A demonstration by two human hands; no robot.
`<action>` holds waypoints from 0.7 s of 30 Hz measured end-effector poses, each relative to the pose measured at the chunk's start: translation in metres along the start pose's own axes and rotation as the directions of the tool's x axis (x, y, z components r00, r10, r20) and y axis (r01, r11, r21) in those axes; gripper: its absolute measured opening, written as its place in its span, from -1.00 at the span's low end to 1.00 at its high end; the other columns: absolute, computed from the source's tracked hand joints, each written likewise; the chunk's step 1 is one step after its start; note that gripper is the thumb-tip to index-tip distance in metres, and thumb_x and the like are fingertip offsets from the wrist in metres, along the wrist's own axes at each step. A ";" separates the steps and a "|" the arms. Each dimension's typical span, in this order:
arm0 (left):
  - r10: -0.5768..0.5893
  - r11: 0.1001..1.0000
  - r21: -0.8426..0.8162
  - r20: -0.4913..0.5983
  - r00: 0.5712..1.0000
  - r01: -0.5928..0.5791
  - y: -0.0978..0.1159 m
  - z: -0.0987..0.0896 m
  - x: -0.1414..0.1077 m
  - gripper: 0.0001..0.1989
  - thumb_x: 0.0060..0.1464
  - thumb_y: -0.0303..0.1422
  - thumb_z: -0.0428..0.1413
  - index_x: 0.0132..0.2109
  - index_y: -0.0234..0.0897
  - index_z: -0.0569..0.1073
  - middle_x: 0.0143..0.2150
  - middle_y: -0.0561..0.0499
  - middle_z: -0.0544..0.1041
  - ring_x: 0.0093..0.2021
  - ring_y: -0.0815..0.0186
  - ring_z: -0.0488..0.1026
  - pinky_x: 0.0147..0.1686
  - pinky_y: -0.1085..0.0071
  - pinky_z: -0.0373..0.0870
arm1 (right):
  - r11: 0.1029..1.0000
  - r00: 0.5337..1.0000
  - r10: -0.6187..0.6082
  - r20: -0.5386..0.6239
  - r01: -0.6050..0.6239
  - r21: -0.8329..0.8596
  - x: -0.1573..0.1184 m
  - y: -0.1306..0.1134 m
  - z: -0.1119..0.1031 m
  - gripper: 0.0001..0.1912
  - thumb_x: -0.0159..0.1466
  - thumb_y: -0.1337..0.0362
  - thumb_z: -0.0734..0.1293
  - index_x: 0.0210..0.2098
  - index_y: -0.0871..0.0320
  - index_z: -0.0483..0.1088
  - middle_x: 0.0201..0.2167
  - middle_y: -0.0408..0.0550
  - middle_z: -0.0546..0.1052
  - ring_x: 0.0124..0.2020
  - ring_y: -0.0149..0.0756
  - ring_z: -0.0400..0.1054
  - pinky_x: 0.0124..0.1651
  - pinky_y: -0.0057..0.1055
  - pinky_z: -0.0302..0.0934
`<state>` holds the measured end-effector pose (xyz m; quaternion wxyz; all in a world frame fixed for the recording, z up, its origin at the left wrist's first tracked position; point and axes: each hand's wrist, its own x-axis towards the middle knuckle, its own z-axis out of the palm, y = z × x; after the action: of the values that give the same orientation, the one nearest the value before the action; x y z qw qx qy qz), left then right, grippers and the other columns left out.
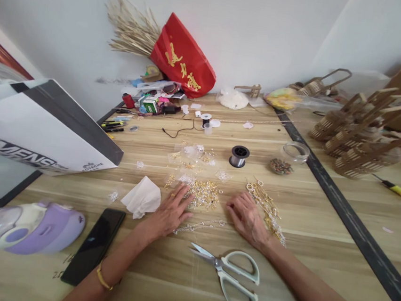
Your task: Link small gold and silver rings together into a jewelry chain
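My left hand [174,210] lies with its fingers spread at the left edge of a pile of small gold and silver charms [205,194], fingertips touching the loose pieces. Just below those fingers runs a silver chain [200,225]. To the right of the pile, my right hand [247,217] rests on the table with its fingers curled under; whether anything is in them is hidden. Beside it lies a bundle of gold and silver chains [268,206], partly behind the wrist. White-handled scissors [222,271] lie between my forearms, blades parted slightly and pointing left.
A wire spool [239,156] and a glass jar [295,152] by dark beads [281,167] stand beyond. On the left are a tissue [142,197], a phone [94,246], a purple bottle [44,227] and a large bag [42,130]. Small baskets [360,147] crowd the right.
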<state>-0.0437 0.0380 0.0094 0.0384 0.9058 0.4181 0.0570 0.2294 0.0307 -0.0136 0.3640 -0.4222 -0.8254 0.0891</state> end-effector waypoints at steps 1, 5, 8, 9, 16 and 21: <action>0.007 1.000 -0.014 -0.009 1.000 -0.007 -0.002 -0.001 0.001 -0.55 0.24 -0.21 -0.11 0.20 -0.30 0.22 0.32 -0.20 0.08 0.36 0.05 -0.13 0.24 0.04 0.06 | 1.000 1.000 0.000 0.002 0.000 0.001 0.000 0.000 0.000 -0.86 0.31 0.38 0.17 -0.36 0.14 0.30 -0.41 -0.03 0.43 -0.34 -0.23 0.24 -0.22 -0.24 0.15; -0.002 0.994 -0.110 -0.063 0.998 -0.005 -0.011 -0.006 0.008 -0.67 0.26 -0.30 -0.13 0.08 -0.29 0.35 0.16 -0.16 0.27 0.27 0.14 0.08 0.21 0.12 0.15 | 1.000 1.000 -0.004 0.006 0.004 -0.002 -0.001 0.001 0.001 -0.87 0.31 0.38 0.17 -0.36 0.14 0.28 -0.41 -0.03 0.43 -0.33 -0.23 0.24 -0.22 -0.24 0.15; -0.034 0.985 -0.172 -0.115 0.993 0.014 -0.019 -0.005 0.020 -0.75 0.25 -0.38 -0.11 -0.11 -0.28 0.45 -0.07 -0.11 0.40 0.07 0.21 0.28 0.06 0.20 0.29 | 1.000 1.000 -0.001 -0.001 0.001 0.000 0.000 0.001 0.001 -0.87 0.31 0.38 0.17 -0.37 0.14 0.28 -0.42 -0.03 0.43 -0.34 -0.23 0.24 -0.22 -0.24 0.15; -0.038 0.984 -0.176 -0.124 0.992 0.015 -0.021 -0.004 0.025 -0.76 0.24 -0.39 -0.10 -0.16 -0.28 0.47 -0.12 -0.09 0.41 0.01 0.21 0.30 0.01 0.21 0.31 | 1.000 1.000 0.000 -0.001 0.000 0.001 0.000 0.000 0.001 -0.87 0.31 0.38 0.17 -0.37 0.13 0.28 -0.42 -0.03 0.43 -0.34 -0.23 0.24 -0.22 -0.24 0.15; 0.020 0.997 -0.077 -0.125 0.992 -0.030 -0.026 -0.001 0.046 -0.74 0.23 -0.40 -0.07 -0.32 -0.30 0.49 -0.32 -0.05 0.46 -0.18 0.23 0.31 -0.07 0.22 0.27 | 1.000 1.000 0.003 0.010 -0.003 0.009 0.000 0.001 0.000 -0.86 0.31 0.38 0.16 -0.37 0.13 0.29 -0.44 -0.04 0.43 -0.35 -0.23 0.24 -0.22 -0.23 0.14; 0.018 0.999 -0.047 -0.115 0.993 -0.024 -0.024 -0.003 0.052 -0.76 0.21 -0.39 -0.04 -0.33 -0.28 0.49 -0.34 -0.04 0.46 -0.20 0.24 0.33 -0.04 0.20 0.23 | 1.000 0.999 0.024 0.026 -0.025 0.014 -0.001 0.002 0.001 -0.85 0.31 0.37 0.17 -0.38 0.14 0.30 -0.44 -0.04 0.43 -0.34 -0.23 0.24 -0.21 -0.23 0.15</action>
<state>-0.0291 0.0935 0.0137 0.0356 0.9042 0.4086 0.1195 0.2302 0.0318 -0.0156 0.3553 -0.4286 -0.8241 0.1048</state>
